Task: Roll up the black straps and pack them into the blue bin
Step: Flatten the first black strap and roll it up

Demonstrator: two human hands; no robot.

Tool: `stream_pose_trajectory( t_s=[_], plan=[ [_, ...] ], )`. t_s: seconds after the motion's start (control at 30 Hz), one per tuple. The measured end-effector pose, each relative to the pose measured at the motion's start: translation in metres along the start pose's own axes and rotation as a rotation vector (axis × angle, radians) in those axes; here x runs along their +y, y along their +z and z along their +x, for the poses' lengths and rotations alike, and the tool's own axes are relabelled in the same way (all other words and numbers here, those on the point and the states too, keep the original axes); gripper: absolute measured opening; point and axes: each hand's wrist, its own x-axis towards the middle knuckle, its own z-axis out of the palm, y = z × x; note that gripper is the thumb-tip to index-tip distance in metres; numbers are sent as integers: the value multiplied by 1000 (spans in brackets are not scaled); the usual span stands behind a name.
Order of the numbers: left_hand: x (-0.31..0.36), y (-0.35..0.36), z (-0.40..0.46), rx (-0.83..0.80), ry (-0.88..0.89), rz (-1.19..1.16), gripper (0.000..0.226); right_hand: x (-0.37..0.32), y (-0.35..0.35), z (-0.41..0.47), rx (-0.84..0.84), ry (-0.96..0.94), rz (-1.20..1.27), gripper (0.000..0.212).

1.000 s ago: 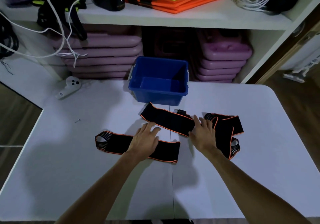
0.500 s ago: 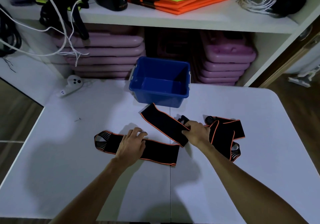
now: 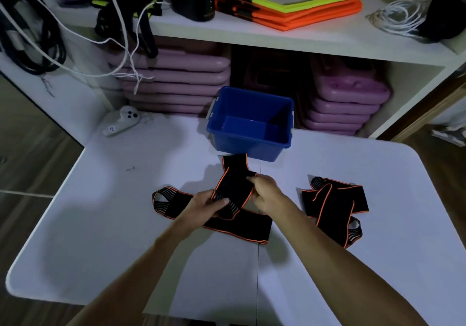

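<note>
Left hand (image 3: 204,206): forearm reaching in from the lower left, palm down; fingers (image 3: 222,201) closed over the ribbed end of the held strap (image 3: 234,187), thumb hidden beneath.
Right hand (image 3: 266,194): forearm from the lower right; fingers pinched on the strap's orange-trimmed right edge.
Held strap: black, orange-edged, lifted and bent between both hands; far end draped toward the blue bin (image 3: 252,124).
Second strap (image 3: 239,227): flat on the white surface (image 3: 126,225), partly under the left hand, looped end pointing left.
Third strap (image 3: 335,204): loosely folded heap, right of the right hand, apart from it.
Blue bin: at the surface's far edge, just beyond the held strap; nothing visible inside.
Controller (image 3: 121,121): white, far left of the surface.
Change from half a second ago: left hand has left the flat strap and joined the right on the angled one; that strap is now raised and folded rather than lying flat.
</note>
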Motion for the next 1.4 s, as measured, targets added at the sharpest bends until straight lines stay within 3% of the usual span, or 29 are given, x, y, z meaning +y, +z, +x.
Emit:
stream_pose_trajectory(
  t_s=[0.07,0.2,0.3,0.4,0.47,0.6,0.67,0.83,1.03,1.13,1.27,1.4],
  plan=[
    [-3,-18,-8,-6,-94,-9,17,6,-4,-1,53,-51,-23,24],
    [-16,-54,-24,-75,-213,126,8,17,-17,-2,56,-41,-158,54],
    [-28,-79,-30,-131,-235,321,11,27,-20,-6,107,-67,-586,36],
    [-37,-97,-31,30,-168,692,9,32,-19,5,288,-434,-1163,36],
    [-38,-100,-31,173,-129,775,14,30,-16,18,245,-595,-1316,47],
    [-36,-103,-29,238,-72,834,18,20,-12,46,91,-646,-1453,67],
    [-37,-105,-27,288,-54,842,23,18,-15,61,64,-592,-1529,59],
    [-33,-102,-26,417,-24,838,32,17,-25,66,131,-533,-1203,20],
    [-27,-100,-13,493,10,811,30,27,-34,3,206,-703,-890,27],
    [-24,-101,-1,494,10,850,28,42,-42,-29,164,-648,-769,42],
    [-29,-110,10,536,-130,1032,41,63,-63,-38,183,-499,-800,41],
    [-28,-124,14,435,-300,1018,47,72,-78,-45,150,-388,-951,50]
  ],
)
